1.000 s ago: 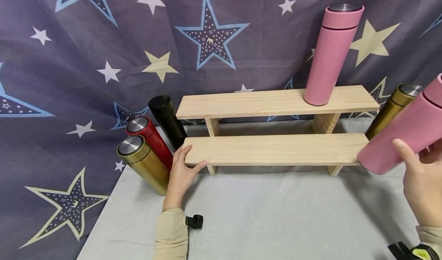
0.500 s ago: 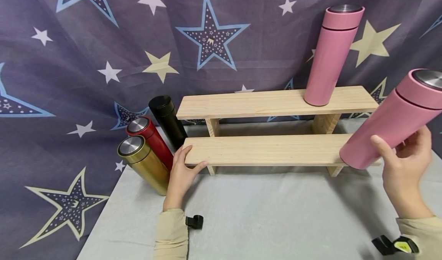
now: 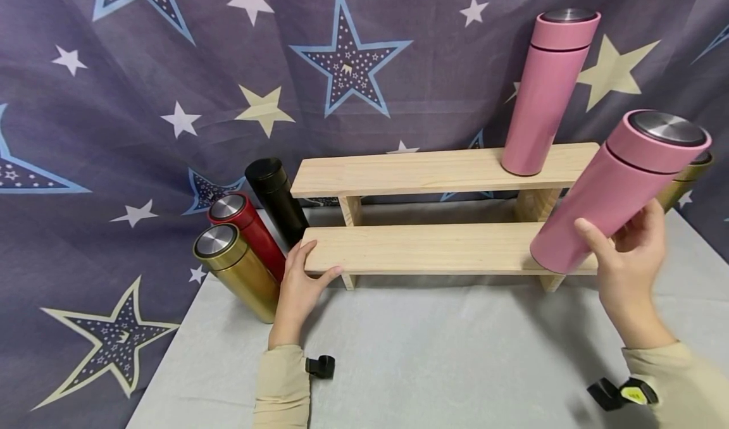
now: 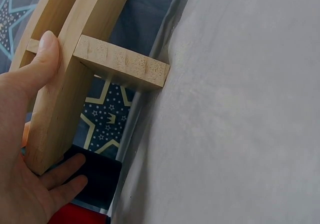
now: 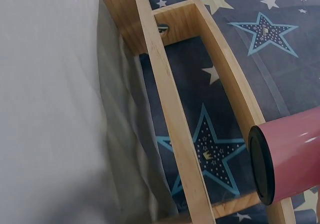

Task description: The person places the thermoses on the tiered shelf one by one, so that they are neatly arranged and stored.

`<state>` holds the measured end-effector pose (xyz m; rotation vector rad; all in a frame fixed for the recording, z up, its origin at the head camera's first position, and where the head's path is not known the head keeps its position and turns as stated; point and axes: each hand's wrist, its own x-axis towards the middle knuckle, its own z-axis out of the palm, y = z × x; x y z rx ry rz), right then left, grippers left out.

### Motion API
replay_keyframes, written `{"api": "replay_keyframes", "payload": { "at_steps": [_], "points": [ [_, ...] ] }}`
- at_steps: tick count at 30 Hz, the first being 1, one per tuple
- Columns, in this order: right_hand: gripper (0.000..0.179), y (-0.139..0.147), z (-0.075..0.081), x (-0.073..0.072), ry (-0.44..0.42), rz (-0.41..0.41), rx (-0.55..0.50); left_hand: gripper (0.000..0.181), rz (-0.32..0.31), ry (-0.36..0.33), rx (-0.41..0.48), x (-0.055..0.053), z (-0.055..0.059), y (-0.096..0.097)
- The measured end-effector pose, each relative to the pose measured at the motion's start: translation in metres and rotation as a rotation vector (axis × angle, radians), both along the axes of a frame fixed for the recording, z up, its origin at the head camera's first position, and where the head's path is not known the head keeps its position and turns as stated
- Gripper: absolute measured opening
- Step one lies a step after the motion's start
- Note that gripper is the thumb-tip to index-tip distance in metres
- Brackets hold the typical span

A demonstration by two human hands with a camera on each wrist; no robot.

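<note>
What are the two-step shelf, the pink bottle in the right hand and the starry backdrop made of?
The shelf looks like pale, unpainted wood: grain lines show. The held pink bottle is probably coated metal, since its body has a smooth sheen and its lid a shiny silver top; plastic is possible. The backdrop seems printed cloth, going by its creases.

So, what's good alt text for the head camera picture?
A person's right hand holds a pink bottle near the right end of a two-step wooden shelf, while the left hand grips its left end. A second pink bottle stands on top; gold, red and black bottles stand left.
</note>
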<state>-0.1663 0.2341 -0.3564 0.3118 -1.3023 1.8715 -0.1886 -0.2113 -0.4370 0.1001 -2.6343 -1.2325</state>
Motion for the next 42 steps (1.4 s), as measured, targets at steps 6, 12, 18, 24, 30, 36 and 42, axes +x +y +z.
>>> {"api": "replay_keyframes", "payload": {
  "at_steps": [6,12,18,24,30,36,42],
  "points": [
    [0.066,-0.01,0.001,-0.007,0.011,0.011,0.019,0.085,-0.001,-0.002,0.003,0.001,0.001,0.0],
    [0.066,-0.021,0.004,-0.009,-0.003,0.021,0.023,0.085,-0.002,-0.003,0.005,0.002,0.002,0.001],
    [0.066,-0.031,0.005,-0.011,-0.003,0.051,0.027,0.085,0.0,0.001,0.003,0.001,0.002,0.001],
    [0.066,-0.038,0.005,-0.014,-0.004,0.064,0.048,0.084,0.001,-0.002,0.001,0.001,0.002,0.001],
    [0.067,-0.046,0.005,-0.017,-0.012,0.08,0.05,0.085,0.001,0.002,-0.003,0.001,0.002,0.001],
    [0.067,-0.052,0.006,-0.019,-0.021,0.076,0.091,0.084,0.0,0.014,-0.001,0.001,0.001,0.001],
    [0.066,-0.058,0.008,-0.024,-0.022,0.062,0.119,0.083,0.001,0.02,0.004,0.002,0.001,0.001]
  ]
}}
